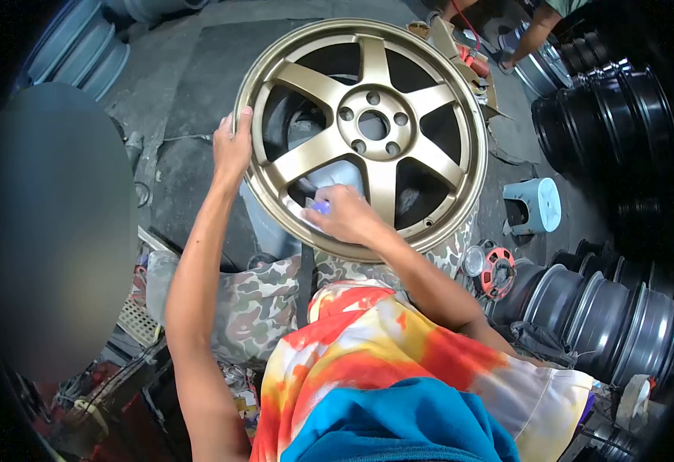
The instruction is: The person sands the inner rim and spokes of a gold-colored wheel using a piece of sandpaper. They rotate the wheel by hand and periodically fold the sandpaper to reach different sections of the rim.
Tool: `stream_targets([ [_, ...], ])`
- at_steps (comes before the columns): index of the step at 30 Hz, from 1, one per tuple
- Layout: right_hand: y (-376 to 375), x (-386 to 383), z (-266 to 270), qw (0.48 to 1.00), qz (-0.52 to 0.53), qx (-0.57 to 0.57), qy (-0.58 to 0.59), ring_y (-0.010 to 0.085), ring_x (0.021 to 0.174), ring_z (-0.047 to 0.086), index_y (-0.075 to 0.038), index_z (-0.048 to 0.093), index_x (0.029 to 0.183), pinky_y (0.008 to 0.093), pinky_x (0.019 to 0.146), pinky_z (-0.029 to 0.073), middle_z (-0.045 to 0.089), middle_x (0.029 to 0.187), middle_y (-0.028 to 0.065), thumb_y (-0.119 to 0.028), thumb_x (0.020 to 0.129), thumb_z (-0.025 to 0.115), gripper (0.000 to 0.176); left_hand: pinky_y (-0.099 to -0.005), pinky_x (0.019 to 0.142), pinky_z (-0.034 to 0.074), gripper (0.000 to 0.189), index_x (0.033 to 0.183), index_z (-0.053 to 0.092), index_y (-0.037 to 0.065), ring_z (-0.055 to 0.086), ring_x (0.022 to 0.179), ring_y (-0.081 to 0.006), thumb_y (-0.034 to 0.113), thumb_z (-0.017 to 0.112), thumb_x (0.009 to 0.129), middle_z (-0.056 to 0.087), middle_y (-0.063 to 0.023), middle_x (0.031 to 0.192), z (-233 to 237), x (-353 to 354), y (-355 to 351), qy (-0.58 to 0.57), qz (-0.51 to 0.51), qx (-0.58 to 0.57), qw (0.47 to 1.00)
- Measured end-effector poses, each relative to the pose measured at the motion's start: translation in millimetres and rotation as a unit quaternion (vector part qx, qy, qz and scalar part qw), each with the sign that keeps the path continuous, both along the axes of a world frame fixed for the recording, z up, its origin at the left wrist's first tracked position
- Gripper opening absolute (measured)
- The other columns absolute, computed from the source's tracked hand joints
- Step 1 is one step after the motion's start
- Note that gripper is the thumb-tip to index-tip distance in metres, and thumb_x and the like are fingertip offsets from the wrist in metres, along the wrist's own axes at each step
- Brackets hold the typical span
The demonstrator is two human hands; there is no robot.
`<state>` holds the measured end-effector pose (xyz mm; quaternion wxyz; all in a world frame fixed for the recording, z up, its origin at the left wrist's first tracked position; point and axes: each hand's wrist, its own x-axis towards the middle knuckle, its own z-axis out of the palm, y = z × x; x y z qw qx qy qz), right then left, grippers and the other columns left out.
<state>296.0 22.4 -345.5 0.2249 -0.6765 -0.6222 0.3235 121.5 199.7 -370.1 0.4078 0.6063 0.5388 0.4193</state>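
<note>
A bronze-gold six-spoke alloy wheel (421, 100) stands tilted against my knees, its face toward me. My left hand (231, 146) grips the wheel's left rim, thumb over the lip. My right hand (344, 215) presses a small purple-and-white pad (320, 206) against the lower rim, near the base of a spoke. The pad is mostly hidden under my fingers. My camouflage trousers (260, 300) show below the wheel.
Stacks of dark and silver rims (606, 316) line the right side. A light blue stool (541, 204) and a red-black reel (497, 271) sit on the floor. Another person's arm (533, 35) reaches down at the upper right. Grey rims (83, 46) lie at the upper left.
</note>
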Motion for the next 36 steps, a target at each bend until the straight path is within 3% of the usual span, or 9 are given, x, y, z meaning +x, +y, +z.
stream_targets([
  [2, -7.9, 6.7, 1.7, 0.999, 0.011, -0.033, -0.015, 0.0453, 0.087, 0.068, 0.002, 0.071, 0.088, 0.0491, 0.08, 0.053, 0.07, 0.089, 0.0282, -0.035, 0.087, 0.077, 0.038, -0.0399, 0.094, 0.049, 0.05, 0.126, 0.069, -0.003, 0.068, 0.105, -0.0294, 0.041, 0.056, 0.106, 0.072, -0.02, 0.114, 3.0, 2.4, -1.8, -0.001, 0.008, -0.042, 0.999],
  [6, 9.0, -17.9, -0.6, 0.997, -0.042, 0.03, 0.062, 0.0462, 0.087, 0.069, 0.003, 0.071, 0.089, 0.0505, 0.083, 0.053, 0.07, 0.085, 0.029, -0.035, 0.089, 0.075, 0.038, -0.0372, 0.095, 0.049, 0.051, 0.126, 0.069, -0.003, 0.068, 0.107, -0.0253, 0.041, 0.056, 0.106, 0.073, -0.0184, 0.116, 2.5, -1.5, 2.7, 0.012, -0.015, -0.016, 1.0],
  [12, -10.7, 1.7, 9.1, 0.999, -0.012, -0.044, -0.002, 0.0469, 0.101, 0.065, 0.002, 0.071, 0.094, 0.0525, 0.095, 0.048, 0.071, 0.097, 0.0272, -0.035, 0.09, 0.073, 0.037, -0.0346, 0.095, 0.049, 0.051, 0.13, 0.067, -0.003, 0.065, 0.104, -0.0194, 0.041, 0.056, 0.106, 0.074, -0.014, 0.11, 8.7, 0.8, -3.1, -0.018, -0.018, -0.058, 0.998],
  [16, 7.4, -15.7, 4.2, 0.996, -0.051, -0.023, 0.068, 0.0464, 0.107, 0.062, 0.002, 0.071, 0.098, 0.0518, 0.098, 0.047, 0.071, 0.1, 0.0277, -0.036, 0.09, 0.073, 0.039, -0.0345, 0.095, 0.048, 0.05, 0.128, 0.068, -0.004, 0.065, 0.106, -0.0191, 0.039, 0.055, 0.107, 0.073, -0.0138, 0.112, 6.0, 1.0, -0.1, -0.03, -0.017, -0.033, 0.999],
  [19, -7.6, -2.1, -2.0, 1.0, -0.004, -0.014, 0.004, 0.049, 0.095, 0.067, 0.003, 0.072, 0.095, 0.0512, 0.088, 0.053, 0.071, 0.093, 0.0287, -0.034, 0.089, 0.075, 0.037, -0.0352, 0.095, 0.048, 0.051, 0.126, 0.068, -0.005, 0.065, 0.106, -0.0201, 0.041, 0.056, 0.106, 0.074, -0.0143, 0.113, 3.7, -1.9, -0.2, 0.003, -0.012, -0.032, 0.999],
  [22, -7.0, -3.4, 6.8, 0.999, -0.024, -0.008, 0.03, 0.0492, 0.091, 0.068, 0.003, 0.073, 0.091, 0.0501, 0.082, 0.055, 0.071, 0.093, 0.0294, -0.031, 0.088, 0.076, 0.034, -0.0365, 0.093, 0.049, 0.052, 0.128, 0.069, -0.003, 0.066, 0.103, -0.0207, 0.042, 0.057, 0.105, 0.074, -0.0151, 0.112, 5.7, 1.7, -1.8, -0.013, 0.003, -0.049, 0.999],
  [26, 6.4, -13.6, -15.9, 0.994, -0.031, 0.097, 0.036, 0.0437, 0.084, 0.071, 0.003, 0.073, 0.091, 0.0478, 0.077, 0.055, 0.07, 0.086, 0.028, -0.033, 0.087, 0.078, 0.036, -0.0382, 0.095, 0.049, 0.049, 0.126, 0.071, -0.001, 0.068, 0.106, -0.0247, 0.042, 0.058, 0.104, 0.074, -0.0184, 0.116, 0.9, -0.7, -0.1, -0.003, 0.008, -0.03, 1.0],
  [31, -5.5, 3.9, 12.6, 0.998, -0.002, -0.05, 0.033, 0.0327, 0.069, 0.067, 0.005, 0.072, 0.091, 0.0429, 0.071, 0.053, 0.068, 0.078, 0.0263, -0.034, 0.087, 0.078, 0.04, -0.0431, 0.094, 0.048, 0.051, 0.115, 0.07, -0.003, 0.066, 0.103, -0.0369, 0.045, 0.055, 0.104, 0.069, -0.0249, 0.109, -4.3, 1.9, 1.4, -0.011, -0.001, 0.02, 1.0],
  [36, 8.7, -12.1, -2.5, 0.999, -0.023, 0.038, 0.015, 0.036, 0.068, 0.065, 0.005, 0.071, 0.088, 0.0435, 0.073, 0.053, 0.067, 0.077, 0.0258, -0.033, 0.088, 0.077, 0.038, -0.0448, 0.093, 0.048, 0.052, 0.113, 0.07, -0.004, 0.066, 0.101, -0.0384, 0.045, 0.055, 0.103, 0.068, -0.0245, 0.106, -0.9, 0.0, 0.9, 0.007, -0.004, 0.008, 1.0],
])
